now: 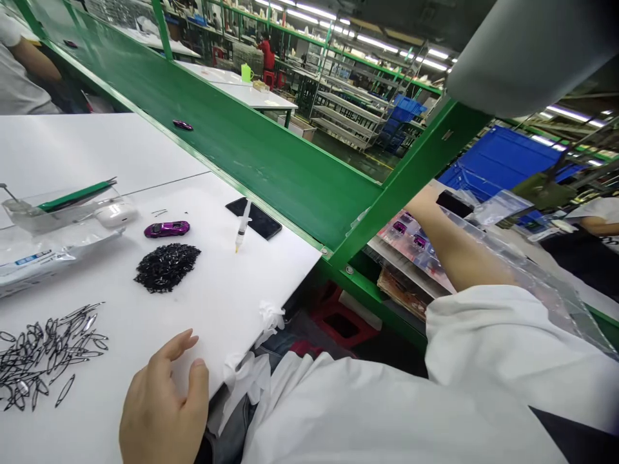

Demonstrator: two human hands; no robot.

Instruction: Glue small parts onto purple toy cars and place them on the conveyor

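Observation:
My left hand [164, 399] rests at the front of the white table [227, 277], palm down, thumb and fingers apart, holding nothing. Beyond it lie a heap of small black plastic pieces [167, 267] and a purple toy car [167, 229]. To its left is a loose pile of thin black oval loops [51, 354]. My right arm reaches far right over a tray [438, 264] with small purple car parts [419, 241]. The green post hides the fingers of my right hand [423, 201], so what it touches cannot be seen.
A syringe [242, 227] lies against a black phone [261, 220] by the conveyor's edge. The green conveyor [271, 154] carries another purple car [182, 125]. Plastic packaging [58, 238] is at left. A green post [387, 200] and blue crates [507, 154] stand at right. Co-workers sit nearby.

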